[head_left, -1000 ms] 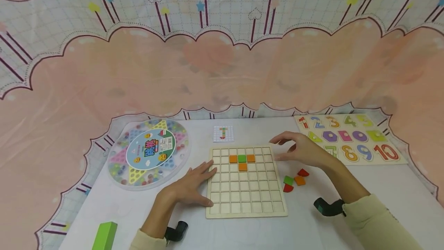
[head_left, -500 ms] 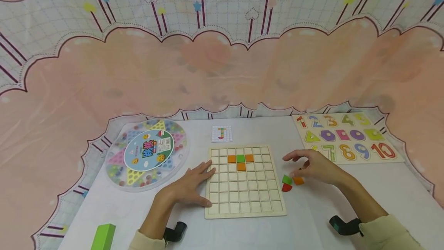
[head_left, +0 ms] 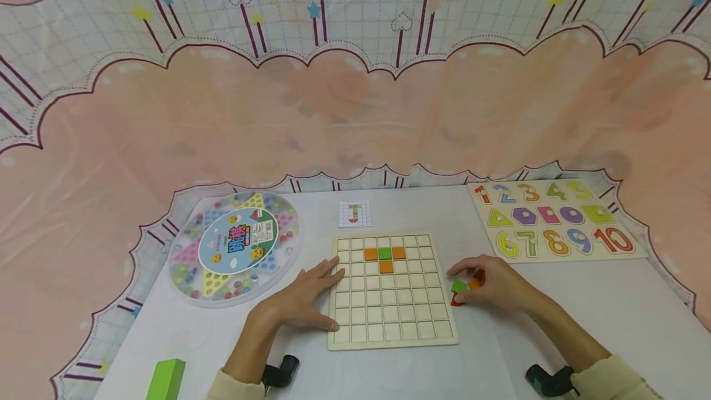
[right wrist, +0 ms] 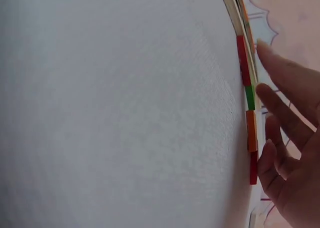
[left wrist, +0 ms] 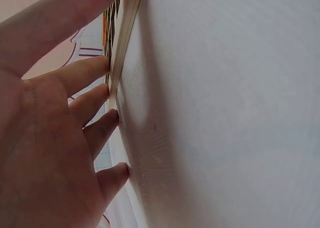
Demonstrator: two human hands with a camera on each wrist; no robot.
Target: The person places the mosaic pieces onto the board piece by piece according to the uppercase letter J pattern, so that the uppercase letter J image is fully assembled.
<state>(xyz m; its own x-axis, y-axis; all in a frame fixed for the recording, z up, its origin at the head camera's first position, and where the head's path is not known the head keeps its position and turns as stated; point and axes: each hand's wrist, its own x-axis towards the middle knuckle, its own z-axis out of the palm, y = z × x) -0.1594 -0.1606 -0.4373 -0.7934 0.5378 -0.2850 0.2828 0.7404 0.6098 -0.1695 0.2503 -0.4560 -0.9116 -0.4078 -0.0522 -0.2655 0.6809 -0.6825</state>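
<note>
A wooden grid board [head_left: 392, 313] lies before me. On it a green square tile [head_left: 385, 254] sits between two orange tiles, with another orange tile [head_left: 386, 267] below it. My left hand [head_left: 300, 301] rests on the board's left edge, fingers spread. Right of the board, my right hand [head_left: 500, 283] is over the loose pieces, its thumb and forefinger apart around a green tile [head_left: 459, 286]. Beside that lie a red quarter-round piece [head_left: 455, 301] and an orange tile [right wrist: 251, 131], partly covered by the hand in the head view. The right wrist view also shows a second red piece [right wrist: 253, 168].
Behind the board lies a small pattern card [head_left: 354, 214]. A round marble game board [head_left: 239, 245] is at the left, a number puzzle board [head_left: 555, 221] at the back right. A green block [head_left: 165, 380] stands near the front left.
My right hand has moved from the board's upper right corner down toward me to the loose pieces. The left hand stays on the board's edge.
</note>
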